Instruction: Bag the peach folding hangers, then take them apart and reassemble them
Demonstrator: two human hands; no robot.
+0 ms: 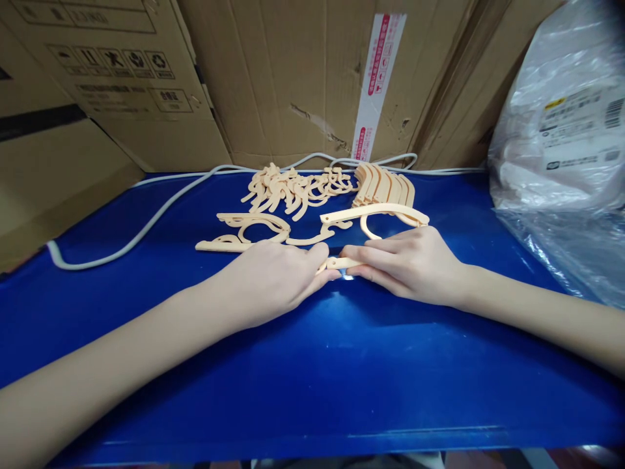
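Observation:
My left hand (pixel 273 277) is closed, its thumb and fingers pinching the end of a beige plastic hanger piece, most of it hidden. Opposite it, my right hand (pixel 405 264) grips a beige hanger arm (pixel 338 263) with a small hole at its tip. The two pieces meet between my fingertips, just above the blue table. Right behind my right hand is another curved hanger arm (pixel 375 210). A hanger hook (pixel 310 240) shows beyond my fingertips. Past my left hand, folded hangers (pixel 263 228) with hooks lie on the table.
Farther back on the blue table (pixel 342 391) are a loose pile of hooks (pixel 288 185) and a stack of hanger arms (pixel 383 185). A white cable (pixel 161 221) runs along the back and left. Cardboard boxes (pixel 293 78) wall the back; a plastic-wrapped package (pixel 561 130) stands right.

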